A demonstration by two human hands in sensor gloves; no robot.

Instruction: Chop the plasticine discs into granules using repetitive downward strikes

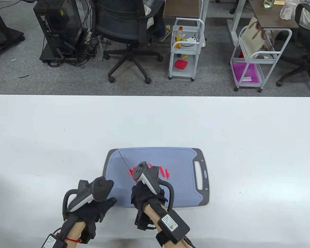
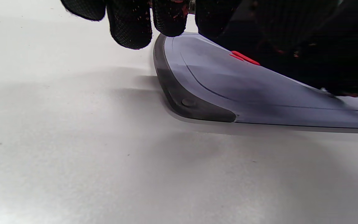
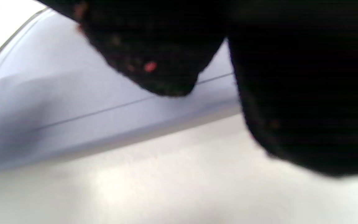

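While right hand grips it | knife points far-left, diagonal.

Both hands wear black mesh-textured sensor gloves flecked with red crumbs. The left hand carries a grey-and-black tracker with a looped guard, shaped like a VR controller; the right hand carries a matching tracker. A black box bearing a white label is strapped at each wrist, cables trailing, and a red thread circles the left wrist.

Overhead plus two low, blurry-close wrist views
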